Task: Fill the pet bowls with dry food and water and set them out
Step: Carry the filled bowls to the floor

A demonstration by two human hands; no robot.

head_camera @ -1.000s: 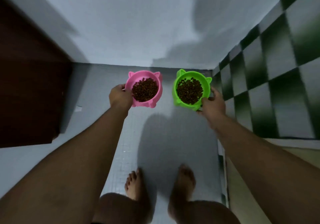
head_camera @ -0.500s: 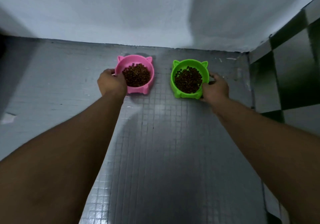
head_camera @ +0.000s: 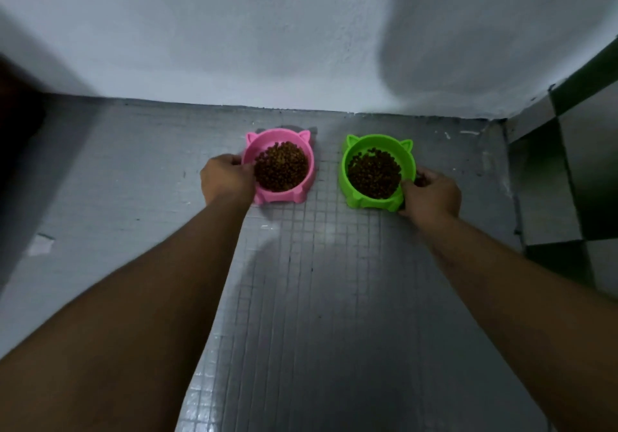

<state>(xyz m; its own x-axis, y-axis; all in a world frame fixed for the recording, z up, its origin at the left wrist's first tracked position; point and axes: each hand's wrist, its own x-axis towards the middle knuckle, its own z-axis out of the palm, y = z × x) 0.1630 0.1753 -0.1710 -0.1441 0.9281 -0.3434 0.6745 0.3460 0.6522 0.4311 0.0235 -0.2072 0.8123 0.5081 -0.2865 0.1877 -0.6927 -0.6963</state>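
Pink bowl (head_camera: 281,196) pinched in left hand (head_camera: 226,178) grip, green bowl (head_camera: 372,203) pinched in right hand (head_camera: 432,195)

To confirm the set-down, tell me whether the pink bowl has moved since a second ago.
Yes. The pink bowl has come down onto the tiled floor near the wall, left hand gripping its rim.

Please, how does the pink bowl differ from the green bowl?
The left hand grips the pink bowl; the right hand grips the green bowl. The green bowl stands nearer the checkered wall than the pink bowl. Both have cat ears, hold brown dry food and stand on the floor.
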